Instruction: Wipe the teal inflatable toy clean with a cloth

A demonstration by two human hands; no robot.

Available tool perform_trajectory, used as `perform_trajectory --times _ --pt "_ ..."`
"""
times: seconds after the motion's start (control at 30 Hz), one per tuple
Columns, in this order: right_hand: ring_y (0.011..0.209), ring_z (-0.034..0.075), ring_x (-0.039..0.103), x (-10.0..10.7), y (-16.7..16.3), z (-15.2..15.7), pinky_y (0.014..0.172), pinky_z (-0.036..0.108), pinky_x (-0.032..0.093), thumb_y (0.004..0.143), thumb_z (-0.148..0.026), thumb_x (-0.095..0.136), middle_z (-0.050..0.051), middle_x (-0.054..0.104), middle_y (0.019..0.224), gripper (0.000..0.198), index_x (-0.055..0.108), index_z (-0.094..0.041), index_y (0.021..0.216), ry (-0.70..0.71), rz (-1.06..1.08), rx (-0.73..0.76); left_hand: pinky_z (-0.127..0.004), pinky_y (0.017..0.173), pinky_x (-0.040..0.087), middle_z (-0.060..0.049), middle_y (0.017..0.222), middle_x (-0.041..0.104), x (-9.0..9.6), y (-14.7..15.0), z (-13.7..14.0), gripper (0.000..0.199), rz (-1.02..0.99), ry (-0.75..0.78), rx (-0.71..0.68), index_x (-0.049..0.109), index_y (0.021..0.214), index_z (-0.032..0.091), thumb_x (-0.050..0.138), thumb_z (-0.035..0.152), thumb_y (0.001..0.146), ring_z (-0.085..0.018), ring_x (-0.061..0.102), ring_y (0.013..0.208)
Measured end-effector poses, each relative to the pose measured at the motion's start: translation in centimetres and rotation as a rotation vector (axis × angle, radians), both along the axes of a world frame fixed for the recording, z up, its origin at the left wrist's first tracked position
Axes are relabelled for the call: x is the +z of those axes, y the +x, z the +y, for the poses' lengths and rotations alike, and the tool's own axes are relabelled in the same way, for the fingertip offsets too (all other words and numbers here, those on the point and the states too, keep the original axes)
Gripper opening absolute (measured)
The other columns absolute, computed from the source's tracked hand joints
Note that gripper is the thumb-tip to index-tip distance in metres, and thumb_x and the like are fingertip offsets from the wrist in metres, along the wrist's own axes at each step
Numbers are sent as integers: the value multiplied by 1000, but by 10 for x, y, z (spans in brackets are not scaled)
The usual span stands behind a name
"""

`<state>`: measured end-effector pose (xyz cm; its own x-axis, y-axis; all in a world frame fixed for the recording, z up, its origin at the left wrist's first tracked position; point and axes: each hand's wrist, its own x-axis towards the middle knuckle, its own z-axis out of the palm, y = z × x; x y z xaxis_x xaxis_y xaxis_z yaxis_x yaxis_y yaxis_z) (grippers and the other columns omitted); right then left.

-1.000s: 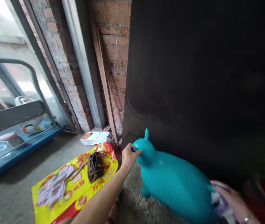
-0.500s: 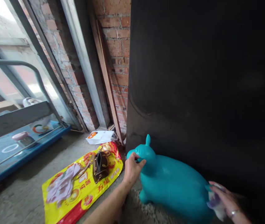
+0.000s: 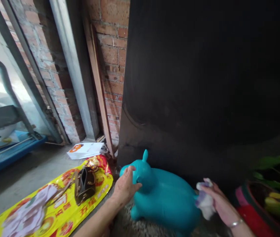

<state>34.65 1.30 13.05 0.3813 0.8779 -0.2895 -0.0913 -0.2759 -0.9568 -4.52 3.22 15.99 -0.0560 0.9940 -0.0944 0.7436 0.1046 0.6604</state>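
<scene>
On the floor against the dark panel point(image 3: 204, 82), the teal toy animal point(image 3: 164, 197) lies lengthwise between the hands, left hand point(image 3: 125, 187) cupping its head, right hand point(image 3: 216, 200) pinching a cloth point(image 3: 205, 202) at its rump.

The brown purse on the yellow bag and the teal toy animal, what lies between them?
In the head view, only the left hand on the toy animal's head, beyond the yellow bag's edge under the purse.

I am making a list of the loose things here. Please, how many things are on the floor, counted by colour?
Teal: 1, toy animal
Yellow: 1, plastic bag
Brown: 1, purse
White: 1, paper bag
Total: 4
</scene>
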Motion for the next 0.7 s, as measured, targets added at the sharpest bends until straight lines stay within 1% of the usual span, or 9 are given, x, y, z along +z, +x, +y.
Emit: perform_trajectory --times 0.07,0.13,0.23,0.3,0.37,0.47,0.53,0.6,0.7 --pt "95 23 69 33 -40 -10 79 30 56 47 -46 90 5 74 104 77 62 -24 116 63 207 64 -35 81 48 -5 111 60 16 9 -6 43 -152 60 -38 49 113 23 64 30 74 -19 62 87" --pt "89 22 68 56 -80 -18 81 33 56 58 -48 86 4 74 100 65 62 -24 113 149 285 160 -35 79 51 -6 113 58 28 21 -14 46 -436 48 -122 50 113 24 66 38 73 -19 62 87" --pt "95 24 67 69 -129 -26 87 36 53 74 -48 80 4 71 109 48 63 -24 112 233 243 340 -38 86 53 -10 119 59 35 38 -28 65 -761 -29 -262 50 122 23 75 44 66 -25 61 105" --pt "106 25 63 70 -152 -30 93 35 50 80 -50 75 5 68 117 44 63 -24 113 271 167 468 -36 85 53 -9 115 63 37 43 -35 65 -883 -51 -352 53 122 21 78 41 65 -23 62 100" --pt "107 23 61 69 -168 -34 92 32 49 85 -52 70 4 68 113 39 64 -23 111 291 109 565 -30 73 50 -5 101 67 37 43 -40 50 -949 -60 -366 60 113 18 75 36 70 -17 62 83" --pt "94 18 59 68 -178 -37 81 26 47 84 -49 71 2 67 103 36 65 -24 110 305 83 613 -25 61 38 1 72 59 36 33 -41 24 -905 5 -203 67 87 15 69 36 75 -10 49 66" --pt "86 16 55 67 -178 -38 75 25 45 78 -46 77 1 64 101 39 66 -24 108 310 94 637 -26 61 32 3 64 54 37 24 -39 25 -869 64 -124 67 77 16 69 41 75 -10 44 64" --pt "84 16 53 66 -176 -39 72 25 45 72 -45 81 2 61 106 39 65 -23 100 313 105 685 -27 62 32 3 65 55 40 15 -37 29 -877 93 -102 67 77 16 71 45 73 -11 44 66" --pt "104 24 56 67 -177 -42 80 30 47 68 -53 82 6 59 122 42 59 -22 83 359 135 757 -27 67 36 2 69 60 47 9 -40 27 -926 120 -96 66 76 16 71 42 73 -12 49 69"
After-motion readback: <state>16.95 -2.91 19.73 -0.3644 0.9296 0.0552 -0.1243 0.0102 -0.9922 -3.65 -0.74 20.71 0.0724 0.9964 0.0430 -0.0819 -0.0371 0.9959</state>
